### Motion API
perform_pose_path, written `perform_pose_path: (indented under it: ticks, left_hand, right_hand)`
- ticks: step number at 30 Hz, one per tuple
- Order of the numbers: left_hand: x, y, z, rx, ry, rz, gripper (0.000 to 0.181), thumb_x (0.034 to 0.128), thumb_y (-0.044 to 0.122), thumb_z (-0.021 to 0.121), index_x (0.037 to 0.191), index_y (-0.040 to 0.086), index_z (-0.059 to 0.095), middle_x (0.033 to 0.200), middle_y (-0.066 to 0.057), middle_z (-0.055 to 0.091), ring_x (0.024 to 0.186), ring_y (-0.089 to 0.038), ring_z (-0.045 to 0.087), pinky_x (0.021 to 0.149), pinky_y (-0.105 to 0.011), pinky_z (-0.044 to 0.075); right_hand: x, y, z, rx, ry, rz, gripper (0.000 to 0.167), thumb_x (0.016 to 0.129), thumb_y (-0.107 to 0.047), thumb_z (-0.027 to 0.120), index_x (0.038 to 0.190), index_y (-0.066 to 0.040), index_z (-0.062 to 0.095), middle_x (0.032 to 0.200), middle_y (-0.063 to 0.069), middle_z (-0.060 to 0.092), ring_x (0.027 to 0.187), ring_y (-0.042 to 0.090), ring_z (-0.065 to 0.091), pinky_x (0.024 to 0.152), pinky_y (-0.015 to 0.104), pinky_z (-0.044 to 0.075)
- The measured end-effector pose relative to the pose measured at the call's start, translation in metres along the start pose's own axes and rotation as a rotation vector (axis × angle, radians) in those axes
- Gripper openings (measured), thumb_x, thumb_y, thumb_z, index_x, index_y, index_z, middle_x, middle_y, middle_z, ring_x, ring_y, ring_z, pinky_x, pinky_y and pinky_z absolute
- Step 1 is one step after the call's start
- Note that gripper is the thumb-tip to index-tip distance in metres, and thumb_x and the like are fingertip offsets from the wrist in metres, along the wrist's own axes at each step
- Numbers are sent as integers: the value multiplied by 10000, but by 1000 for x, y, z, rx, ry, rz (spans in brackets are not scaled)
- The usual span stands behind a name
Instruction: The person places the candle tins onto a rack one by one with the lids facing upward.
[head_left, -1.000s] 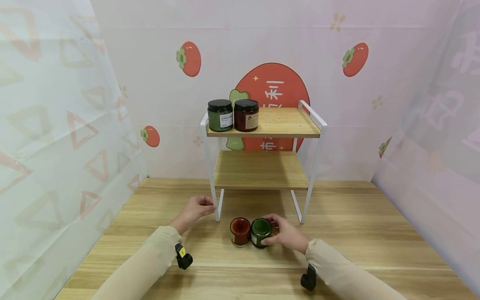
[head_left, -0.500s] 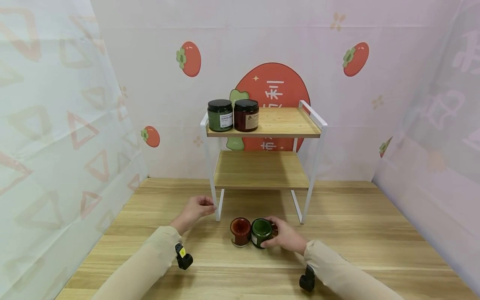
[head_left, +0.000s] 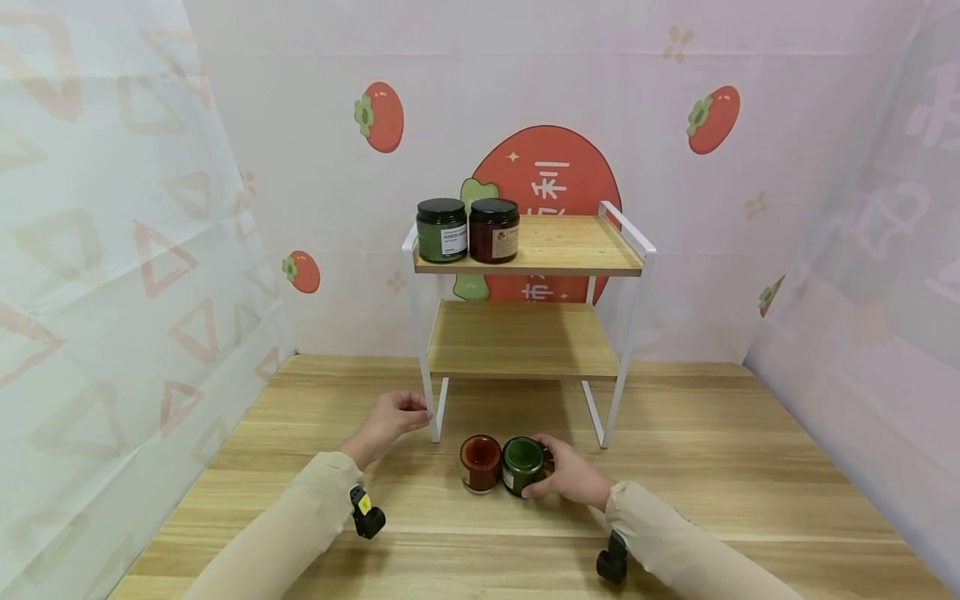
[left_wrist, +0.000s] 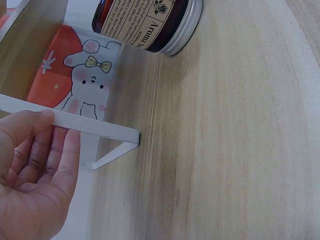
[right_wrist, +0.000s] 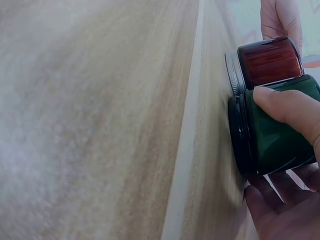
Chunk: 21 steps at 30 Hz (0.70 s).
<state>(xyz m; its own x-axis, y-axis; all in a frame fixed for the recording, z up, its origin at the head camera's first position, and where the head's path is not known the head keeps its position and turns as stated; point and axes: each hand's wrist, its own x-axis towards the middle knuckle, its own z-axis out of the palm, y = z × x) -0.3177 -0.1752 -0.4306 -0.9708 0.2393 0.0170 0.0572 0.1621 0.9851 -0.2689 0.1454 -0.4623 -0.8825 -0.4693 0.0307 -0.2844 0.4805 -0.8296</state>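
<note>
Two glass candle jars stand lid-down, side by side and close together, on the table before the shelf. The red-brown jar (head_left: 480, 460) has a silver lid and an "Aroma" label, seen in the left wrist view. My right hand (head_left: 576, 477) grips the green candle jar (head_left: 519, 457) from the right, thumb on its near side and fingers round the other. In the right wrist view its dark lid meets the table. My left hand (left_wrist: 37, 175) pinches the white front left leg (left_wrist: 95, 126) of the shelf, thumb on one side and curled fingers behind.
The two-tier wooden shelf (head_left: 525, 337) with a white frame stands at the table's middle. On its top board, at the left, sit a green jar (head_left: 441, 237) and a dark red jar (head_left: 493, 237), both black-lidded. Printed cloth walls (head_left: 300, 150) enclose the table.
My right wrist has shifted very slightly left while the hand stays at the green jar. The left hand, both table jars and the shelf look unmoved.
</note>
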Motion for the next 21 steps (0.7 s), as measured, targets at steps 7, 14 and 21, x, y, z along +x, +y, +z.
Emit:
perform_pose_path:
  ticks: [7,14,21]
  left_hand:
    - [-1,0,-1,9,-12,11,167,893,-34,630,1020,-111,554,925,-72,615,929,-208,634,830,-241,574]
    - [-1,0,-1,5,-13,6,155,892,-34,629,1015,-96,556,923,-66,609,948,-227,630,831,-234,570]
    - [1,-1,-1,9,-16,0,157,888,-35,633,1010,-96,556,925,-66,610,886,-146,627,828,-232,571]
  right_hand:
    - [3,1,0,-6,1,5,700,684,-121,877,1246,44,495,1140,104,627,1090,291,604,960,453,500]
    - [5,2,-1,-40,3,-6,679,671,-88,879,1219,55,505,1119,113,629,1069,294,606,952,456,497]
    - [5,0,-1,-107,8,-8,649,666,-130,889,1185,16,527,1085,67,638,1030,245,614,911,395,513]
